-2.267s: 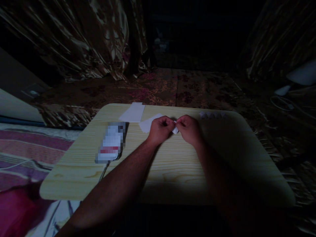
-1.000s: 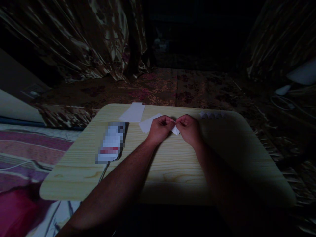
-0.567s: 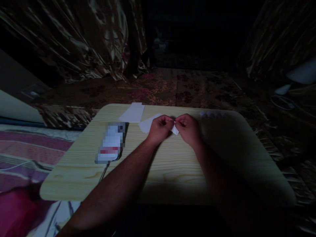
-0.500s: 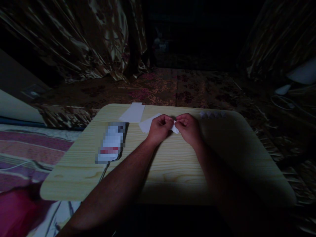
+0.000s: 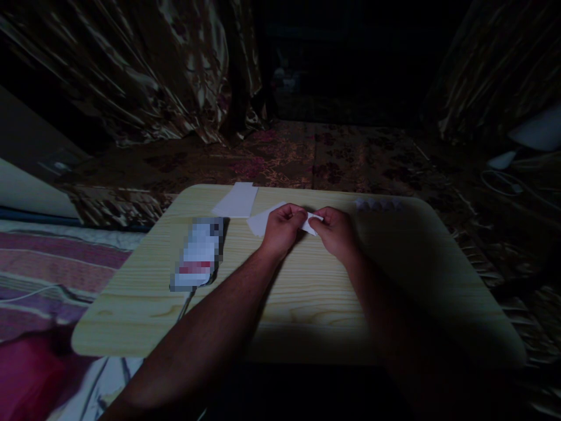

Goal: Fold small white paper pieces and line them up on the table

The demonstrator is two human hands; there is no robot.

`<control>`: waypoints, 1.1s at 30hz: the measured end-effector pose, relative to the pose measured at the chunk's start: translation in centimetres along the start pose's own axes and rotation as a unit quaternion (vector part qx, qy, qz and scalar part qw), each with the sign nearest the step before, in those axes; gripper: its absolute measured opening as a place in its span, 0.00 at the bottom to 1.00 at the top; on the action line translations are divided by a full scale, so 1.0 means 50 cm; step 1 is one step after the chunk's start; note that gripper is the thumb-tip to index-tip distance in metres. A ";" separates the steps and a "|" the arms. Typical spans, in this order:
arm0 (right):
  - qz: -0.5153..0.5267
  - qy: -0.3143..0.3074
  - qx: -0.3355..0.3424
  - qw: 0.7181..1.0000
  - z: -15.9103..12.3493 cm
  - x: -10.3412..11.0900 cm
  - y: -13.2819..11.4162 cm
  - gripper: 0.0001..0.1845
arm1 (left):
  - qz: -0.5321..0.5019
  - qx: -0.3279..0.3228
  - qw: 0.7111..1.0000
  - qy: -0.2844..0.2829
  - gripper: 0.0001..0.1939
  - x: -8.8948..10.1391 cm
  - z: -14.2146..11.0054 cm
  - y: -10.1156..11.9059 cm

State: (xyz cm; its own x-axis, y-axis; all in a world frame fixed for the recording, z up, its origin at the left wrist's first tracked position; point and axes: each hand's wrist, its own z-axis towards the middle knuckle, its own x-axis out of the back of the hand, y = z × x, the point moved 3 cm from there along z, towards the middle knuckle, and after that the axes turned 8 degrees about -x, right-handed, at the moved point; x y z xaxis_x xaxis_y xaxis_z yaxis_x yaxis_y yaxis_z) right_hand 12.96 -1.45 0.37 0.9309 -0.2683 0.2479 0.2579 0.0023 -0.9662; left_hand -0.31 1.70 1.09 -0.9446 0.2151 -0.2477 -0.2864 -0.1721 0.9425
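Between my two hands is a small folded piece of white paper, held just above the far half of the table. My left hand pinches its left end, fingers closed. On its right end the thumb and fingers of my right hand are pressed together. Part of the paper is hidden behind my fingers. A flat sheet of white paper lies partly under my left hand. Farther left, more white sheets rest at the table's far edge.
A blurred-out phone with a cable lies on the left of the wooden table. Several small folded white pieces stand in a row at the far right edge. A striped bed cover is at the left, curtains behind.
My right thumb and fingers have shifted on the paper, and more of its white surface shows between my hands. My left hand has hardly moved.
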 end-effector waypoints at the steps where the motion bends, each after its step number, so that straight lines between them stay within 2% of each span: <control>1: 0.000 0.002 0.002 1.000 0.001 -0.001 0.003 0.10 | -0.005 0.001 1.000 0.001 0.06 0.000 0.000 0.000; 8: -0.008 0.008 0.008 1.000 0.005 -0.003 0.013 0.11 | -0.001 0.006 1.000 0.003 0.07 0.000 0.000 -0.005; 20: 0.032 0.007 -0.008 0.999 -0.002 0.005 -0.007 0.06 | 0.017 0.007 1.000 -0.004 0.08 -0.004 -0.004 -0.007; 33: 0.045 0.015 -0.005 0.999 -0.003 0.006 -0.011 0.07 | 0.040 -0.015 0.999 -0.017 0.11 -0.003 -0.003 -0.004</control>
State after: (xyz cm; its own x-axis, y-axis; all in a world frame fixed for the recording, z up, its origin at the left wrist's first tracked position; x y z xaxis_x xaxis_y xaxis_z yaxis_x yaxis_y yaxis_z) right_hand 13.08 -1.66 0.96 0.9420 -0.2956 0.1587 0.1713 0.0170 -0.9851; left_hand -0.15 1.57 0.89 -0.9591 0.2310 -0.1638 -0.2151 -0.2181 0.9519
